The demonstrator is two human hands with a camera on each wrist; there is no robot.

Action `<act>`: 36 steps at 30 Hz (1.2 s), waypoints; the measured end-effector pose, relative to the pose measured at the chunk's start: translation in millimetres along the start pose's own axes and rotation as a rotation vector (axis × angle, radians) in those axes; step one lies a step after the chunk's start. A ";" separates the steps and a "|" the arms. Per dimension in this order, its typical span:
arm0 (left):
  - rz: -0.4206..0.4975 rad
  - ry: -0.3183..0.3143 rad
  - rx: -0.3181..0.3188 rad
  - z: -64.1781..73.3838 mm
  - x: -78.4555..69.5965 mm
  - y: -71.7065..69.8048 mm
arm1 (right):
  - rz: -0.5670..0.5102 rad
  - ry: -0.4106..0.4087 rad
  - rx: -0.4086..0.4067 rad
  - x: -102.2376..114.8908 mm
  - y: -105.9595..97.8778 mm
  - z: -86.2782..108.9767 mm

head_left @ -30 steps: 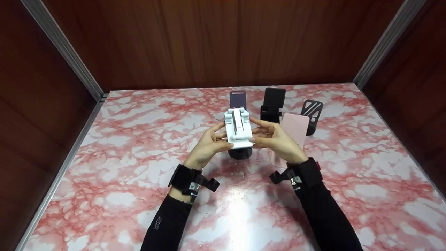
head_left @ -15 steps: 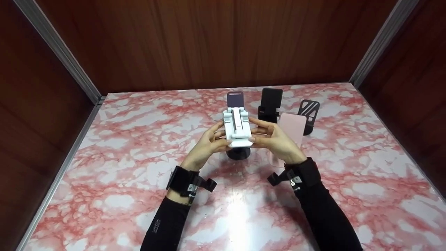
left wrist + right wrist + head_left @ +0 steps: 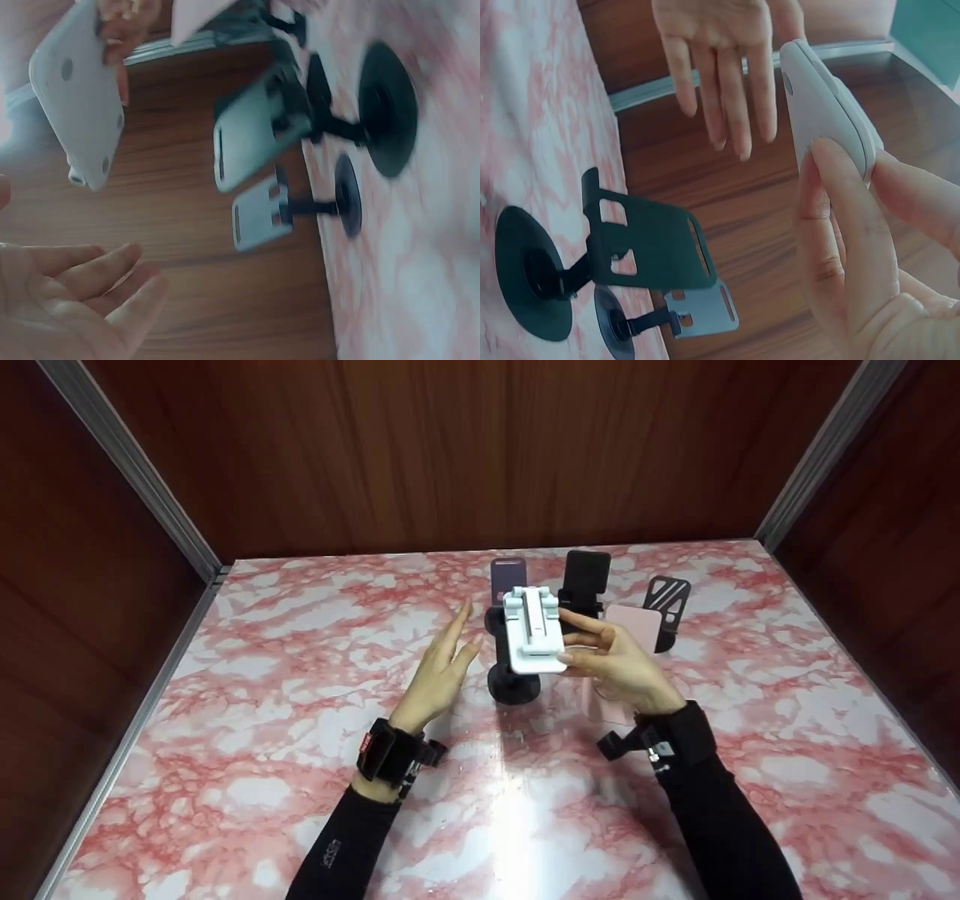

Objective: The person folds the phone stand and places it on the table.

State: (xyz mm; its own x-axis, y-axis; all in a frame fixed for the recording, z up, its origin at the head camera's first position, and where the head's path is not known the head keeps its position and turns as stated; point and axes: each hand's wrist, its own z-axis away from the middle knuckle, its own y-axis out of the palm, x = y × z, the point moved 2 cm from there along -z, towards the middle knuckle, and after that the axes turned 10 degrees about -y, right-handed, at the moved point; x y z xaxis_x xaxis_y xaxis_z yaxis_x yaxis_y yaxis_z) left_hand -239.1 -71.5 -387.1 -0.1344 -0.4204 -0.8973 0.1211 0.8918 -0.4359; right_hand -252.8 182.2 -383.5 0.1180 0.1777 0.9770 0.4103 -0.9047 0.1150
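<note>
Holding the white stand (image 3: 535, 636) above the counter (image 3: 300, 810), the right hand (image 3: 622, 667) has a narrow grip: its thumb and fingers pinch the stand at the right edge. The left hand (image 3: 435, 675) is on the other side, near but apart from the stand; its grip is wide, with straight fingers. Below the white stand, a black round base (image 3: 514, 688) is on the counter. Farther back stand a purple plate (image 3: 508, 576) and a black holder (image 3: 587, 574); at the right, a pink panel (image 3: 636, 628) and a slotted dark plate (image 3: 667, 598).
</note>
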 end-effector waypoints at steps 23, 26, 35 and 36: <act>-0.645 0.147 -0.337 13.3 42.7 -23.8 | -0.015 -0.098 -0.035 40.3 -73.8 47.6; -0.667 0.140 -0.341 16.4 45.0 -26.5 | -0.043 -0.140 -0.040 43.9 -90.0 58.7; -0.686 0.137 -0.353 27.7 62.8 -32.4 | -0.096 -0.186 -0.074 36.8 -141.7 97.6; -0.687 0.133 -0.355 28.9 64.9 -33.4 | -0.106 -0.182 -0.070 34.9 -147.3 101.1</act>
State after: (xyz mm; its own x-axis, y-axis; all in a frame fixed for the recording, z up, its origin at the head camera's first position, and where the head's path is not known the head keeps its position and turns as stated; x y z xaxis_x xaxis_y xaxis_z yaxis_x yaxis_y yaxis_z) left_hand -223.4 -133.3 -432.8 -0.1848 -0.8938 -0.4086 -0.3506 0.4483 -0.8222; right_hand -217.7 360.9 -384.6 0.2415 0.3342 0.9110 0.3659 -0.9009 0.2335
